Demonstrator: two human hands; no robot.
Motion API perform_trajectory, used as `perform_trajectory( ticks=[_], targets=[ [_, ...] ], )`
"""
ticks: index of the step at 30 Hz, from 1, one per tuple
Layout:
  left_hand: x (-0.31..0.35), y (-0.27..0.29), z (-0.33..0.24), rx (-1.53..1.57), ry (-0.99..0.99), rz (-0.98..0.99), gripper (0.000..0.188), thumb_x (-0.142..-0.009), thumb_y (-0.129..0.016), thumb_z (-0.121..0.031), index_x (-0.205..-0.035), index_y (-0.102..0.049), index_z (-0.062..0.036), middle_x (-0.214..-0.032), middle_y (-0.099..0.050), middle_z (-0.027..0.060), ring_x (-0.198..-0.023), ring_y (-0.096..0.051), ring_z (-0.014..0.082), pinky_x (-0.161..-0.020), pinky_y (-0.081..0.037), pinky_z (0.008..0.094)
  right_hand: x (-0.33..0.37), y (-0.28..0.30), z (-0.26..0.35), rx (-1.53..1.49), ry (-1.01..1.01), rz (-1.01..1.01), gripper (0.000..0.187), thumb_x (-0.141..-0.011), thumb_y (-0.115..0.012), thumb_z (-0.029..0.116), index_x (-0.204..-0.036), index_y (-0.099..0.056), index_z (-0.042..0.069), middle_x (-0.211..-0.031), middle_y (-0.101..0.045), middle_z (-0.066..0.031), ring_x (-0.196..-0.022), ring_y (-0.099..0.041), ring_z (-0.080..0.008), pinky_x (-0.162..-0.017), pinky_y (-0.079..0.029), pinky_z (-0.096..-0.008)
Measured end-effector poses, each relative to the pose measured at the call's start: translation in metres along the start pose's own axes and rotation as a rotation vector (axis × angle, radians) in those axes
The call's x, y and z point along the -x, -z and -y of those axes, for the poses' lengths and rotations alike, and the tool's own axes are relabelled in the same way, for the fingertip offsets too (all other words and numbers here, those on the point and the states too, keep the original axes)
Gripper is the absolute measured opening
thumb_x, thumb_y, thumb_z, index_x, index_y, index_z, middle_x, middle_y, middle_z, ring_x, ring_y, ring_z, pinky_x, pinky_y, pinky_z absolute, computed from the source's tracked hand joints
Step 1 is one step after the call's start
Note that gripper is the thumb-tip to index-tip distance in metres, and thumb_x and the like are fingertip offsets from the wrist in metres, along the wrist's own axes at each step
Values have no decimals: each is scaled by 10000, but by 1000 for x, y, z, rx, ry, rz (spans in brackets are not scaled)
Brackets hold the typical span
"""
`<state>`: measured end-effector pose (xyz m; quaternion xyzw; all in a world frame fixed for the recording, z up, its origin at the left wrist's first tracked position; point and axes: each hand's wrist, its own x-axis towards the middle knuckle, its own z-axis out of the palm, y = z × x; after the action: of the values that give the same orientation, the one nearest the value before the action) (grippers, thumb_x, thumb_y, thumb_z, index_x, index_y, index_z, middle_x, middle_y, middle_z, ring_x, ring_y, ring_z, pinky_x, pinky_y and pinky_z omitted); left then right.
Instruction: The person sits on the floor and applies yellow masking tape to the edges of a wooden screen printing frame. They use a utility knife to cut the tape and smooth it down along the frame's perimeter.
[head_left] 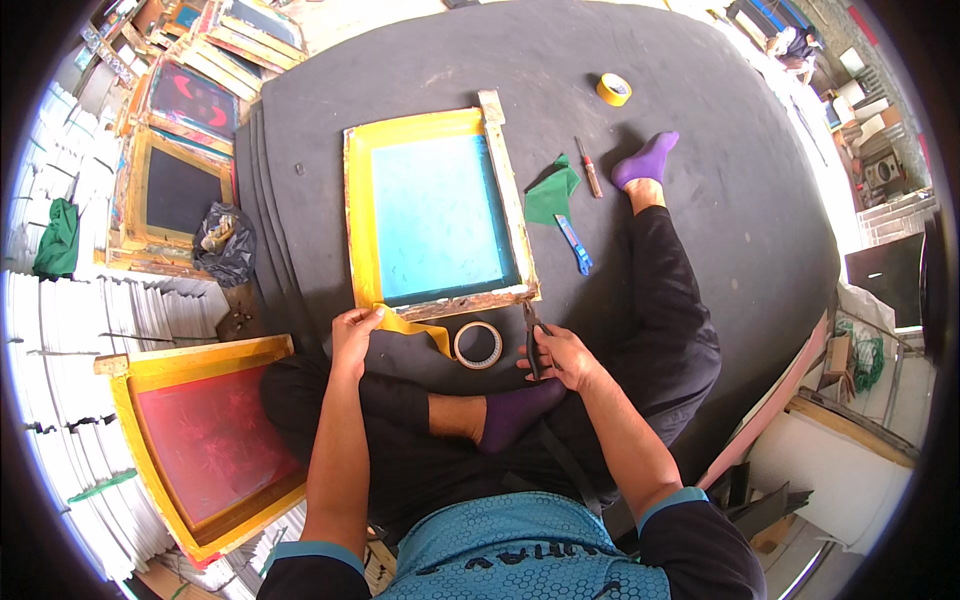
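Observation:
A wooden screen-printing frame [516,235] with blue mesh [440,210] lies flat before me, yellow tape along its left and far sides. At its near left corner my left hand [352,340] pinches a strip of yellow tape [410,325]. That strip runs right to a tape roll [478,345] lying beside the frame's near edge. My right hand [565,357] is closed around dark-handled pliers [531,335], jaws pointing at the near right corner; whether they touch the wood I cannot tell.
Right of the frame lie a green cloth [552,195], a blue utility knife [574,245], a screwdriver [588,168] and another yellow tape roll [614,90]. A red-meshed frame [215,440] leans at my left, near paper stacks [60,350] and a black bag [226,245].

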<state>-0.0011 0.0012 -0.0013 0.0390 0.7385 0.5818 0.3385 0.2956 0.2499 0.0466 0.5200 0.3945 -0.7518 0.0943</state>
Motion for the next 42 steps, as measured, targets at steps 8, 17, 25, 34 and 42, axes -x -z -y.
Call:
perform_trajectory(
  ticks=[8,17,25,34,42],
  targets=[
    [0,-2,-1,16,0,6,176,-941,-808,-152,-869,-755,0,-794,-673,-34,-743,-558,46,-704,-421,250,-6,6,-4,-213,-28,131,409,-1142,-464,334,-1437,-490,50,-1252,-702,-222,-1067,-733,-371,-854,-609,-560],
    [-2,0,4,33,-7,12,178,-943,-810,-155,-884,-760,5,-810,-688,-24,-745,-572,50,-707,-434,250,-15,11,-8,-124,-14,54,356,-1136,-483,337,-1366,-573,80,-1089,-728,-157,-892,-727,-264,-746,-619,-486],
    [-2,2,6,-6,-9,0,179,-939,-810,-150,-889,-763,15,-809,-685,-26,-747,-569,49,-703,-430,250,-4,-5,13,679,149,-283,360,-1046,-618,315,-1218,-631,-1,-976,-734,-195,-837,-733,-315,-721,-609,-476],
    [-3,0,5,-10,-18,-1,178,-932,-815,-147,-865,-759,7,-790,-677,-32,-740,-560,47,-697,-423,253,-8,9,14,1328,392,-482,316,-995,-643,279,-1165,-643,13,-1038,-749,-291,-1018,-737,-465,-910,-584,-554],
    [-2,0,4,-23,-3,-11,180,-933,-814,-152,-868,-759,7,-799,-683,-28,-737,-567,51,-702,-432,254,-34,33,0,1246,453,-465,297,-956,-694,304,-1135,-649,72,-962,-748,-272,-985,-728,-469,-879,-583,-560]
  ],
)
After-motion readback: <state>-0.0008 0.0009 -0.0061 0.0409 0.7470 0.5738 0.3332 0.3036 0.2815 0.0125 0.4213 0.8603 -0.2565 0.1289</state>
